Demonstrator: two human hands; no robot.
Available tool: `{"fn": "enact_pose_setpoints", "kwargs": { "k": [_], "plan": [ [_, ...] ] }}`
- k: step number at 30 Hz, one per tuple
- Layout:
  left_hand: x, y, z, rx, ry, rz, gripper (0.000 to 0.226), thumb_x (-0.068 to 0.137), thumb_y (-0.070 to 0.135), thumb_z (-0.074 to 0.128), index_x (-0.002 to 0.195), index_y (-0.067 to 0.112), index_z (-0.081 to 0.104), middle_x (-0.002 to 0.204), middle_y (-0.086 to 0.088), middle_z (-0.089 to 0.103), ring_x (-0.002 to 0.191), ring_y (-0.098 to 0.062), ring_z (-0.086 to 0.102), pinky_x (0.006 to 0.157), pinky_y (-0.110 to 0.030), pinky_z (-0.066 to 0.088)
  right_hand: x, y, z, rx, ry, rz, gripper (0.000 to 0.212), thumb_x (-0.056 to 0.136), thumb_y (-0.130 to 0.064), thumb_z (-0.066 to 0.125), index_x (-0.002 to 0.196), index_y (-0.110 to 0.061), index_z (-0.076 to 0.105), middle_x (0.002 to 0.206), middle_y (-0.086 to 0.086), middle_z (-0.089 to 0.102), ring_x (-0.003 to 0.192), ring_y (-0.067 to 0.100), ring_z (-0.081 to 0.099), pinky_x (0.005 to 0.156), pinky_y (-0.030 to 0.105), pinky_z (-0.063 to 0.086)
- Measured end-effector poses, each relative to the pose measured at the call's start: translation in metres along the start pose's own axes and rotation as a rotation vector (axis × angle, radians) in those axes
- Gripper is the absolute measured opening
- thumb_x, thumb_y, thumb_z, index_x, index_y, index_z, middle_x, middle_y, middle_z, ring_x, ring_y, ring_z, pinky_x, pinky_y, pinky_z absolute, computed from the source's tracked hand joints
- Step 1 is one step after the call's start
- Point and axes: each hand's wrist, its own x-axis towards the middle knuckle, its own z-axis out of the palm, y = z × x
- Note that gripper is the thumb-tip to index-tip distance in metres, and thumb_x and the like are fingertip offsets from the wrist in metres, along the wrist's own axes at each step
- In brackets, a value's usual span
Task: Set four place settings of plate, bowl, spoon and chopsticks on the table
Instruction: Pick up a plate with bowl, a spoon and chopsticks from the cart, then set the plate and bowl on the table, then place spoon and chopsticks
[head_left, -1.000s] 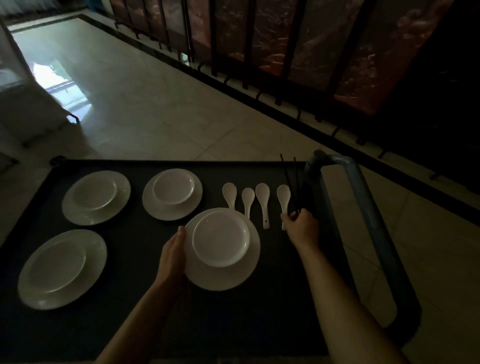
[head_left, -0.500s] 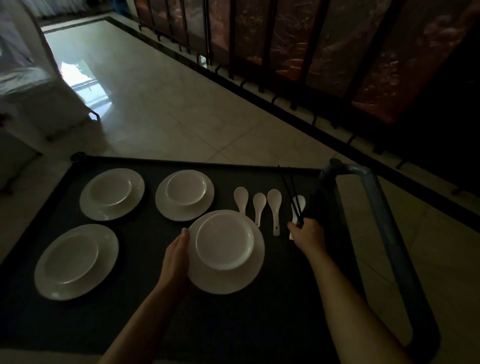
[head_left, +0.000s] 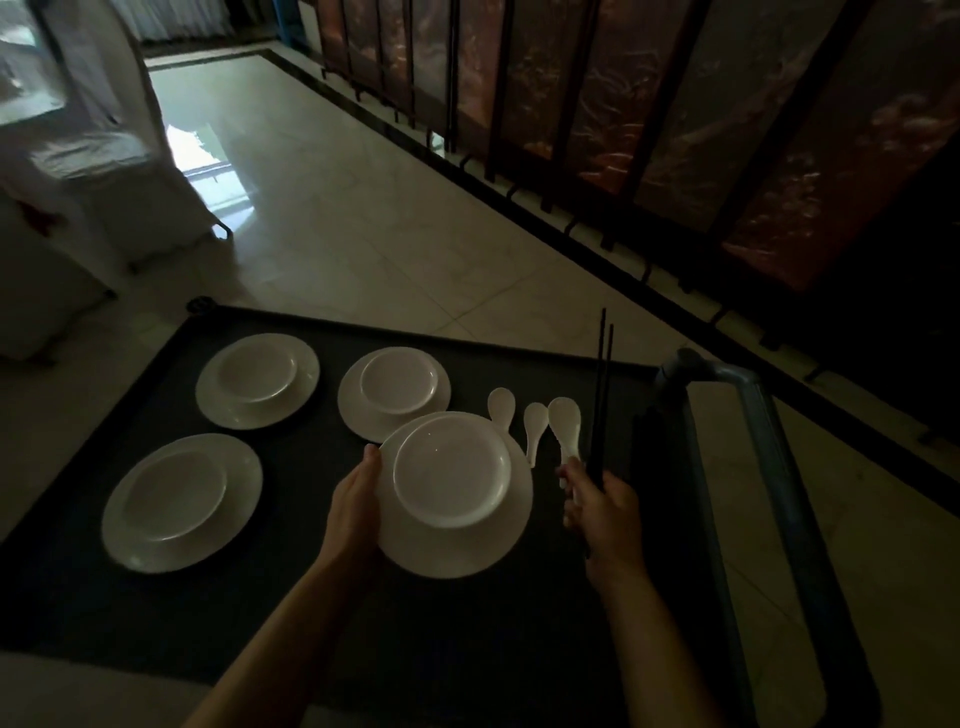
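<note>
A: What's changed?
B: The right hand (head_left: 605, 512) now lifts a spoon (head_left: 566, 431) and chopsticks (head_left: 601, 395) clear of the cart (head_left: 519, 649); the left hand (head_left: 356, 512) raises the plate (head_left: 457, 545) with its bowl (head_left: 451, 470). One setting is ready to carry.
A: And the plate?
B: White, round, slightly tilted, gripped at its left rim, above the cart's middle.

We cannot see the handle of the spoon (head_left: 564, 434) inside the right hand (head_left: 605, 512), nor the lower chopsticks (head_left: 600, 400) there. The held plate (head_left: 457, 545) hides the handle of the spoon beyond it (head_left: 501, 405). Both forearms run off the bottom edge.
</note>
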Motion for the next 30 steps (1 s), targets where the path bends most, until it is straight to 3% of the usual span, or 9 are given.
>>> {"fn": "enact_pose_setpoints", "kwargs": {
  "k": [4,7,9,11,15,20,26,28,30],
  "plan": [
    [-0.012,0.015,-0.013,-0.047,0.026,0.026,0.056,0.067,0.080,0.048,0.105,0.042,0.064,0.105,-0.004,0.073,0.093,-0.027,0.073,0.085,-0.054,0.055,-0.029,-0.017,0.034,0.033,-0.108,-0.051,0.019,0.092,-0.044,0.061,0.088,-0.032,0.074,0.057,-0.009,0.061,0.056,0.007,0.058,0.056,0.028,0.047],
    [-0.025,0.024,-0.032,-0.113,0.006,0.069,0.065,0.063,0.085,0.056,0.110,0.042,0.067,0.109,-0.003,0.074,0.097,-0.027,0.072,0.088,-0.056,0.053,-0.047,-0.029,0.060,0.038,-0.170,-0.094,0.011,0.091,-0.044,0.063,0.090,-0.041,0.073,0.084,-0.011,0.075,0.081,0.011,0.072,0.073,0.035,0.055],
    [-0.034,0.029,-0.046,-0.142,-0.012,0.108,0.065,0.065,0.080,0.062,0.117,0.042,0.064,0.116,-0.002,0.072,0.103,-0.028,0.070,0.089,-0.058,0.053,-0.058,-0.035,0.076,0.032,-0.217,-0.119,0.010,0.091,-0.041,0.063,0.091,-0.040,0.073,0.090,-0.010,0.076,0.083,0.009,0.073,0.075,0.036,0.057],
    [-0.041,0.034,-0.062,-0.141,0.010,0.153,0.054,0.070,0.072,0.066,0.116,0.043,0.064,0.116,-0.001,0.071,0.102,-0.027,0.070,0.086,-0.055,0.054,-0.069,-0.040,0.091,0.026,-0.242,-0.123,0.010,0.091,-0.039,0.064,0.091,-0.037,0.074,0.090,-0.008,0.077,0.084,0.010,0.073,0.075,0.037,0.057],
    [-0.058,0.043,-0.098,-0.170,0.094,0.203,0.018,0.074,0.064,0.066,0.089,0.056,0.069,0.097,0.010,0.075,0.085,-0.016,0.074,0.067,-0.039,0.055,-0.095,-0.046,0.121,0.010,-0.314,-0.136,0.014,0.090,-0.036,0.065,0.088,-0.047,0.073,0.090,-0.009,0.077,0.083,0.007,0.073,0.075,0.035,0.056],
    [-0.085,0.049,-0.149,-0.215,0.225,0.279,0.018,0.070,0.071,0.065,0.086,0.062,0.066,0.098,0.008,0.073,0.097,-0.022,0.068,0.080,-0.046,0.056,-0.131,-0.050,0.161,-0.058,-0.410,-0.190,0.017,0.091,-0.036,0.065,0.086,-0.050,0.073,0.086,-0.005,0.077,0.081,0.016,0.073,0.079,0.049,0.060],
    [-0.126,0.051,-0.208,-0.257,0.366,0.337,0.060,0.072,0.067,0.065,0.116,0.026,0.066,0.114,-0.007,0.068,0.099,-0.028,0.068,0.089,-0.054,0.054,-0.171,-0.055,0.208,-0.147,-0.572,-0.298,0.017,0.093,-0.030,0.063,0.084,-0.039,0.073,0.086,-0.003,0.076,0.079,0.016,0.074,0.074,0.046,0.060],
    [-0.146,0.050,-0.228,-0.272,0.413,0.358,0.063,0.071,0.066,0.062,0.116,0.022,0.066,0.114,-0.009,0.069,0.102,-0.030,0.068,0.093,-0.057,0.052,-0.184,-0.055,0.226,-0.166,-0.651,-0.319,0.012,0.092,-0.030,0.063,0.087,-0.028,0.073,0.083,0.004,0.076,0.079,0.024,0.073,0.070,0.049,0.059],
    [-0.166,0.046,-0.246,-0.299,0.495,0.386,0.061,0.074,0.063,0.060,0.116,0.019,0.067,0.114,-0.011,0.069,0.103,-0.031,0.068,0.095,-0.060,0.051,-0.196,-0.053,0.245,-0.178,-0.758,-0.323,0.011,0.092,-0.029,0.063,0.097,-0.025,0.072,0.087,0.000,0.077,0.081,0.020,0.075,0.066,0.040,0.060]
  ]
}}
